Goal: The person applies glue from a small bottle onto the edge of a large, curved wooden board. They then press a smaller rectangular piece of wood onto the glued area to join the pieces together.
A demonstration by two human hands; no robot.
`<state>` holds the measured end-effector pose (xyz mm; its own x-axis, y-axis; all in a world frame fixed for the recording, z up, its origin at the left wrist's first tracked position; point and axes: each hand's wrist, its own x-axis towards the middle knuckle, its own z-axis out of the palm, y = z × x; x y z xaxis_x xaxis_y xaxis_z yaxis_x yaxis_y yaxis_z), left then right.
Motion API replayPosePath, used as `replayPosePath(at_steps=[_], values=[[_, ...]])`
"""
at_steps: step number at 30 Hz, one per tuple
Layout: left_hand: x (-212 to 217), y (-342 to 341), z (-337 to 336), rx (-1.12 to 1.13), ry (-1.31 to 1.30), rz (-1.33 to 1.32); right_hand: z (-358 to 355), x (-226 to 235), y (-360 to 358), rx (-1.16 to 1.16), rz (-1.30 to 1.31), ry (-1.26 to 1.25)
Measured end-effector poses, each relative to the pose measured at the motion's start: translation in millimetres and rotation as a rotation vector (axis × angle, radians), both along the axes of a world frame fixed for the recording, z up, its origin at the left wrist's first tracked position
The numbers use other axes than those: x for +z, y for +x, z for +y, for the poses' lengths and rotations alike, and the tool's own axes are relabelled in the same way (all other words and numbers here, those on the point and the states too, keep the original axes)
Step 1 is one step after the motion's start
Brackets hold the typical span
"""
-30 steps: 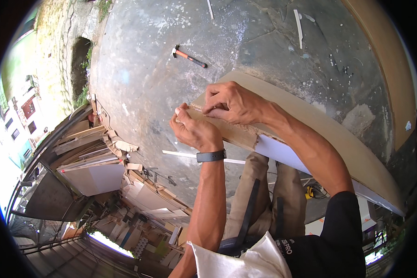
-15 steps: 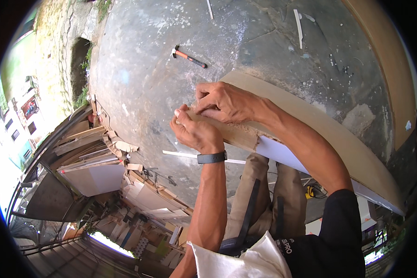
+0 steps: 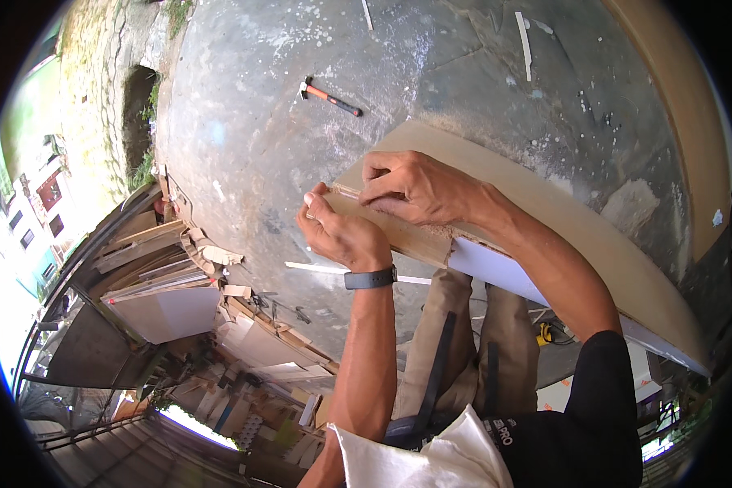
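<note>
A long board-faced panel (image 3: 537,203) slants from the middle of the view to the lower right, across in front of my legs. A bare wooden strip (image 3: 419,241) shows along its near side, and a white face (image 3: 496,268) continues to the right. My left hand (image 3: 343,234), with a dark band at the wrist, is closed around the panel's left end, thumb up. Just right of it, my right hand (image 3: 419,189) is closed in a pinch against the panel's edge. Whatever its fingertips hold is hidden. Wood dust lies along the edge beside it.
On the concrete floor (image 3: 252,106) beyond the panel lies a hammer (image 3: 331,97) with an orange and black handle. Thin white strips (image 3: 524,45) are scattered about. Stacked boards (image 3: 167,276) and offcuts stand at the left. A yellow tool (image 3: 545,334) sits near my legs.
My right hand has slid to the right along the panel's edge, away from my left hand, uncovering more of the panel's left end. My left hand stays almost where it was.
</note>
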<state>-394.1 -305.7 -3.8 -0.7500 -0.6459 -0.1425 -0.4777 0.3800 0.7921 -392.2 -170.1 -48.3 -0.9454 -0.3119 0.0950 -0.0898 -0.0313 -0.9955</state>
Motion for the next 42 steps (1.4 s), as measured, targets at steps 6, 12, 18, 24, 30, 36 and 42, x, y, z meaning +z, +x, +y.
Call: replayPosePath(at_steps=[6, 12, 18, 24, 30, 36, 42], values=[[-6.1, 1.0, -2.3, -0.017, 0.028, 0.01, -12.6, -6.8, -22.2, 0.082, 0.049, 0.002], [-3.5, 1.6, -6.1, -0.024, -0.005, 0.024, 44.1, 9.2, 38.3, 0.153, -0.054, 0.04], [-2.2, -0.5, 0.6, 0.007, -0.025, -0.002, 62.8, 10.7, 60.1, 0.135, -0.118, 0.02], [-3.4, -0.9, 0.4, 0.005, 0.011, 0.007, 58.8, 5.4, 50.0, 0.185, -0.045, 0.027], [-8.0, 0.6, -7.0, -0.026, -0.062, 0.02, 84.4, 15.5, 73.8, 0.238, -0.075, 0.089], [-6.0, -0.3, -2.0, -0.013, -0.032, 0.011, 84.6, 22.6, 76.4, 0.194, -0.05, 0.126], [-9.2, 0.7, -4.7, -0.026, -0.071, 0.032, 76.0, 12.0, 84.3, 0.099, -0.022, 0.121]])
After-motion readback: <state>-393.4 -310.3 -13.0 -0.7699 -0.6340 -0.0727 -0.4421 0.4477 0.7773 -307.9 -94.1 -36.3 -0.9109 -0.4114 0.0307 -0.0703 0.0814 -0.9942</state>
